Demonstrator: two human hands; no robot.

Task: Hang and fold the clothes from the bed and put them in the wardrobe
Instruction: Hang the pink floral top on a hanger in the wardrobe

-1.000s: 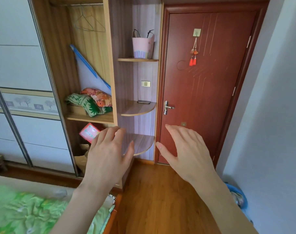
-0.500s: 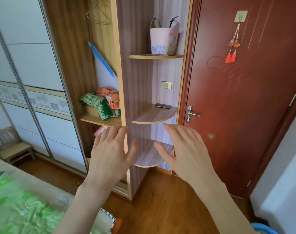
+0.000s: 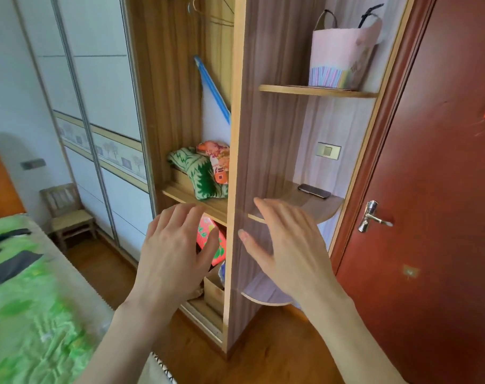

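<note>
We see both hands raised in front of the open wooden wardrobe (image 3: 237, 162), holding nothing: the left hand (image 3: 174, 253) has its fingers spread and relaxed, palm away from us, in front of the lower compartment; the right hand (image 3: 288, 250) is also spread flat with thumb out, in front of the rounded corner shelves (image 3: 313, 206) on the wardrobe's side. Neither hand touches anything that we can make out. The bed with the green patterned sheet (image 3: 28, 314) sits bottom left, with dark clothes (image 3: 11, 261) lying on it, blurred, so we cannot tell what garments they are. Inside the wardrobe, a green-and-white knitted bundle (image 3: 199, 173) and an orange floral cloth (image 3: 216, 159) rest together on the inner wooden shelf (image 3: 185, 195); wire hangers (image 3: 208, 9) hang at the top, and a blue-edged white board (image 3: 213, 101) leans diagonally behind. Below the shelf, a red printed packet (image 3: 208, 234) shows between the left hand's fingers and thumb. On the corner shelves, a pink paper bag with striped base (image 3: 338, 54) stands on the top one, and a dark phone (image 3: 314, 190) lies on the middle one. White sliding wardrobe doors (image 3: 97, 92) are to the left, a small wooden chair (image 3: 66, 214) just beside them, and a dark red door with metal handle (image 3: 443, 189) to the right.
</note>
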